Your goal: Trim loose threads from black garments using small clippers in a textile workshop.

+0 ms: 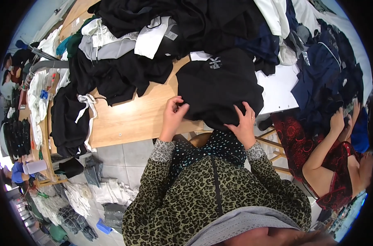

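Observation:
A black top (220, 84), its kind not clear, lies bunched or folded in front of me, with a light print near its far edge. At its near left edge is my left hand (174, 117); the fingers bend loosely, and a gap shows between thumb and fingertips. My right hand (244, 125) rests on the near right part of the cloth, thumb and fingers spread apart. The top's near edge hangs over the table edge toward my lap.
Dark and white clothes (186, 22) pile along the back of the wooden table (125, 119). A black garment with white drawstrings (69, 123) hangs at the left. To the right, a person (338, 164) in red-patterned clothing handles navy garments (321, 78). Bundled clothes (82, 201) lie on the floor.

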Demonstrator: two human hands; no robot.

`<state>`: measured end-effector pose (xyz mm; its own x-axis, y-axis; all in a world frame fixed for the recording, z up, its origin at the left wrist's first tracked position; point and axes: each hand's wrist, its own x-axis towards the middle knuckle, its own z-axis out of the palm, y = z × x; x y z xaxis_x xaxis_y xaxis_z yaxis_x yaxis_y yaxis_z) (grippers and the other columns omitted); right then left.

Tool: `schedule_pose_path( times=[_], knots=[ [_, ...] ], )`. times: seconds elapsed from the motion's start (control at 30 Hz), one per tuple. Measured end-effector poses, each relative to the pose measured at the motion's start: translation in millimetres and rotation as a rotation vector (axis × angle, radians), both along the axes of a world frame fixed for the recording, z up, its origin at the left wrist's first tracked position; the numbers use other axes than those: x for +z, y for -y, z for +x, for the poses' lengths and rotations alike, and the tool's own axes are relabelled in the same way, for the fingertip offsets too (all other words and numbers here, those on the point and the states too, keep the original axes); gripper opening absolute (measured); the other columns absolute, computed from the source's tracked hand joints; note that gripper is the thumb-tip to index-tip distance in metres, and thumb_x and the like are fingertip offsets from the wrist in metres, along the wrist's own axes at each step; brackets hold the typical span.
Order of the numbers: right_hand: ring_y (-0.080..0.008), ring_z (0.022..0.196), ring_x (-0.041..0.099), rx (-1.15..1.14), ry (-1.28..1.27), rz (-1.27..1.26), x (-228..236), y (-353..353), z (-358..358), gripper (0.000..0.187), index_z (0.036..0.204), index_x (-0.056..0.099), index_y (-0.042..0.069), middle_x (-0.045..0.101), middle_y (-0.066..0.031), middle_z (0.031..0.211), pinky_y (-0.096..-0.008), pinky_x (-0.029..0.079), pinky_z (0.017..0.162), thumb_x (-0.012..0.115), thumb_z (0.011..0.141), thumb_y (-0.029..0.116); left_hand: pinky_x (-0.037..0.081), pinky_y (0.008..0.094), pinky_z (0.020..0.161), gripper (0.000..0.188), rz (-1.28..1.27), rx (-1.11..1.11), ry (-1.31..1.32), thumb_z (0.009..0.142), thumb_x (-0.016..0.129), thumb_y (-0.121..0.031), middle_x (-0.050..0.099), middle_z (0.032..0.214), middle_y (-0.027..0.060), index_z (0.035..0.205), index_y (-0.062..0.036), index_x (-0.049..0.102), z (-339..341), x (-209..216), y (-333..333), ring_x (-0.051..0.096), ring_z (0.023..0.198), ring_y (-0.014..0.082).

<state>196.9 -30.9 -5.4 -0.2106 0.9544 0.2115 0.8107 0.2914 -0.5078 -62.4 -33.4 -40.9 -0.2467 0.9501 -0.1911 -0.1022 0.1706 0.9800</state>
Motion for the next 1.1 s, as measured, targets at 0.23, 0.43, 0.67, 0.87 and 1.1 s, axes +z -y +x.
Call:
schedule_pose_path(
  times=[0.23,0.43,0.67,0.87,1.1],
  knots=[
    [-0.0338,0.088,0.054,0.027,-0.297,-0.149,-30.8,-13.3,30.9,0.051,0.112,0.058,0.004,0.048,-0.0126,0.109,-0.0369,0.047,0.078,0.069,0.062,-0.002,0.048,0.0300,0.064,0.053,0.196,-0.294,-0.385,0.073,0.059,0.003,0.059,0.084,0.0049,0.124,-0.0072,0.050,40.8,-9.9,4.9,0.057,0.071,0.0188],
    [-0.0330,0.105,0.049,0.090,0.055,-0.024,-22.2,-2.2,59.8,0.056,0.114,0.057,0.010,0.046,-0.0144,0.121,-0.0399,0.045,0.085,0.078,0.062,0.009,0.026,0.0142,0.034,0.031,0.088,0.199,0.906,0.092,0.042,-0.010,0.059,0.079,-0.0001,0.122,-0.0099,0.051,-26.6,64.9,14.0,0.036,0.041,0.0012],
    [-0.0027,0.054,0.044,-0.329,-0.958,-0.202,43.3,-13.5,77.4,0.018,0.099,0.060,0.004,0.052,0.0039,0.068,-0.0179,0.034,0.046,0.048,0.085,0.000,0.029,0.0135,0.033,0.032,0.492,0.371,0.791,0.094,0.040,-0.011,0.059,0.086,0.0023,0.125,-0.0106,0.048,-72.1,156.7,46.5,0.035,0.042,0.0007],
    [-0.0152,0.094,0.055,-0.050,-0.716,0.529,161.8,-46.2,93.2,0.019,0.096,0.056,-0.004,0.057,-0.0082,0.100,-0.0247,0.041,0.086,0.045,0.083,-0.010,0.037,0.0140,0.038,0.033,0.681,0.081,0.766,0.093,0.038,-0.007,0.059,0.109,0.0132,0.124,-0.0074,0.049,-100.9,190.8,63.9,0.044,0.046,0.0041],
    [-0.0305,0.109,0.052,0.200,-0.122,0.784,136.3,-231.6,51.4,0.033,0.110,0.059,0.005,0.055,-0.0143,0.117,-0.0338,0.042,0.092,0.065,0.078,0.011,0.038,0.0178,0.049,0.025,0.361,0.378,0.443,0.083,0.060,0.001,0.061,0.092,0.0071,0.108,0.0010,0.055,-121.2,140.7,-74.2,0.051,0.065,0.0082]
  ],
)
